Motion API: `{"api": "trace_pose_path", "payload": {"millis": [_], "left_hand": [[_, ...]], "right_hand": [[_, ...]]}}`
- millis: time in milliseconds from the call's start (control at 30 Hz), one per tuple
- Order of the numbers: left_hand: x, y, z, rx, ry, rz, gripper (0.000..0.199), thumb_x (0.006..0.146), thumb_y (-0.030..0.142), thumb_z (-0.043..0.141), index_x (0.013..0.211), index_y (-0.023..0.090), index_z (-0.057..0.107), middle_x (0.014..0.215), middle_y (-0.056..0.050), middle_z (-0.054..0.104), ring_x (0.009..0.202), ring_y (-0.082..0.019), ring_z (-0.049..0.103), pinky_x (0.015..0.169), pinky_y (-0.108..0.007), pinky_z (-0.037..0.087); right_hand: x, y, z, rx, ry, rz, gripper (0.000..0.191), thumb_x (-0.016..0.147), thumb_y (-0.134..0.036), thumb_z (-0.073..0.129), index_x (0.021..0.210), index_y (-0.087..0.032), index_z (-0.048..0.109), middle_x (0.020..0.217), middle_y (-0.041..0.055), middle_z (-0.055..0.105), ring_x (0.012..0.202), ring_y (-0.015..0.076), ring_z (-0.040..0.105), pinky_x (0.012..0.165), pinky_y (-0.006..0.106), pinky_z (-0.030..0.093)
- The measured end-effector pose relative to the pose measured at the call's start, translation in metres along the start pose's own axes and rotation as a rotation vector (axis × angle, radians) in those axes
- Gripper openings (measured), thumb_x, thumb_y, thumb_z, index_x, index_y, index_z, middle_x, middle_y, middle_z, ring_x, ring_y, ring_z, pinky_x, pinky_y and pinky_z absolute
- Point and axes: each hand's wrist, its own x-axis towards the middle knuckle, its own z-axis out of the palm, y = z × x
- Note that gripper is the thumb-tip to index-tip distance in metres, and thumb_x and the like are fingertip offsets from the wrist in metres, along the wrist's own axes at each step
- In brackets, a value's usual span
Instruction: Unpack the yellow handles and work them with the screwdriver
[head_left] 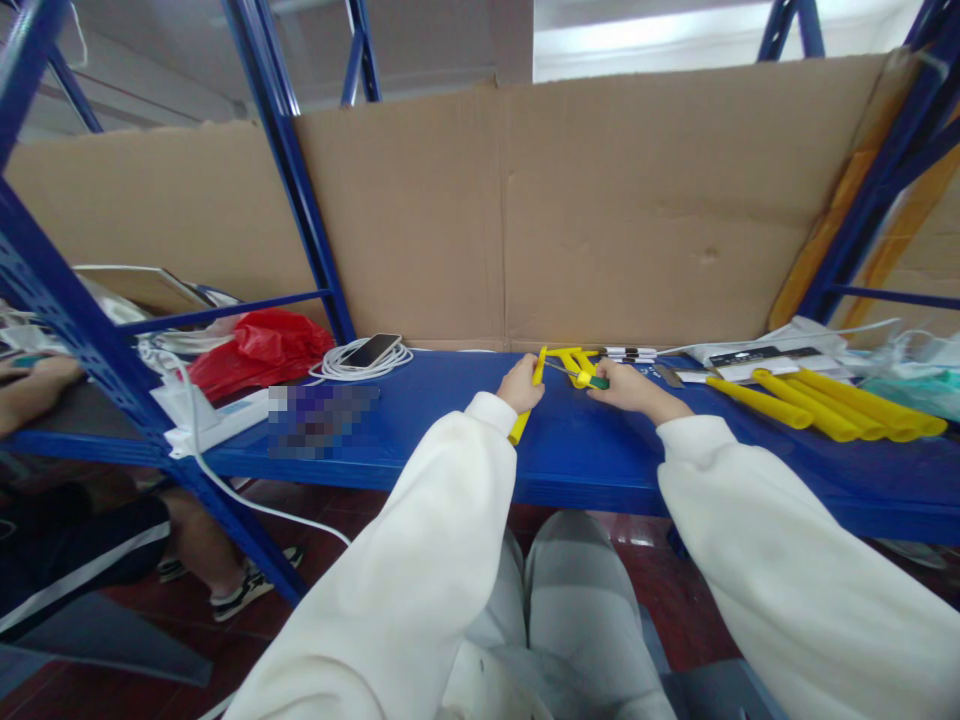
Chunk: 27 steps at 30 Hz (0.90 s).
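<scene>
My left hand is closed around a long yellow plastic piece, which stands tilted above the blue shelf top. My right hand grips a screwdriver by its green and yellow handle. Its thin shaft points left toward the upper part of the yellow piece; whether the tip touches is too small to tell. Just behind the screwdriver lie other yellow parts, partly covered by it. Right of my right hand, several yellow tapered handles lie side by side.
Black-and-white packages lie behind the yellow handles. To the left are a phone on a coiled white cable, a red plastic bag and a white power strip. Cardboard closes the back. Another person's hand shows far left.
</scene>
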Motion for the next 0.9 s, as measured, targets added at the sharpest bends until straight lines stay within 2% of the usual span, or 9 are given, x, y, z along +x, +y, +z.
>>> {"api": "trace_pose_path", "payload": {"millis": [100,233,467,667,900], "left_hand": [[0.0002,-0.0003,0.0,0.0,0.0,-0.005,0.037,0.083,0.005,0.061,0.117,0.017,0.056,0.133,-0.012,0.064,0.095,-0.018,0.071,0.09,-0.033,0.056],[0.0002,-0.0003,-0.0001,-0.003,0.005,-0.004,0.039,0.082,0.005,0.063,0.118,0.017,0.057,0.132,-0.012,0.064,0.095,-0.017,0.07,0.092,-0.033,0.055],[-0.001,0.0018,-0.0004,0.0,-0.016,0.019,0.038,0.084,0.004,0.06,0.121,0.015,0.057,0.135,-0.013,0.063,0.097,-0.018,0.071,0.092,-0.033,0.056],[-0.002,0.0029,-0.0008,-0.003,-0.014,0.006,0.039,0.084,0.005,0.061,0.122,0.015,0.057,0.136,-0.014,0.063,0.099,-0.019,0.071,0.092,-0.034,0.057],[-0.0019,0.0019,-0.0017,-0.005,-0.008,0.006,0.038,0.082,0.004,0.062,0.118,0.017,0.058,0.131,-0.012,0.065,0.097,-0.019,0.071,0.093,-0.035,0.056]], "right_hand": [[-0.0003,-0.0007,-0.0005,0.032,0.008,-0.011,0.023,0.079,-0.026,0.067,0.1,-0.017,0.066,0.09,0.0093,0.075,0.078,0.0221,0.067,0.07,0.027,0.048],[-0.0004,-0.0024,-0.0024,0.067,-0.023,-0.058,0.018,0.083,-0.026,0.062,0.097,-0.02,0.071,0.099,0.0091,0.077,0.087,0.0237,0.07,0.076,0.027,0.05],[-0.0007,-0.0028,-0.0033,-0.032,-0.045,-0.018,0.013,0.078,-0.023,0.065,0.089,-0.017,0.07,0.087,0.008,0.075,0.076,0.0212,0.068,0.067,0.026,0.046],[-0.0002,-0.0036,-0.0019,-0.04,0.009,0.027,0.026,0.077,-0.026,0.068,0.102,-0.018,0.068,0.092,0.0089,0.075,0.08,0.0222,0.069,0.067,0.026,0.045],[-0.0037,-0.0084,-0.0066,-0.07,-0.024,0.01,0.032,0.086,-0.038,0.06,0.112,-0.023,0.072,0.11,0.0106,0.077,0.097,0.0292,0.071,0.079,0.032,0.05]]}}
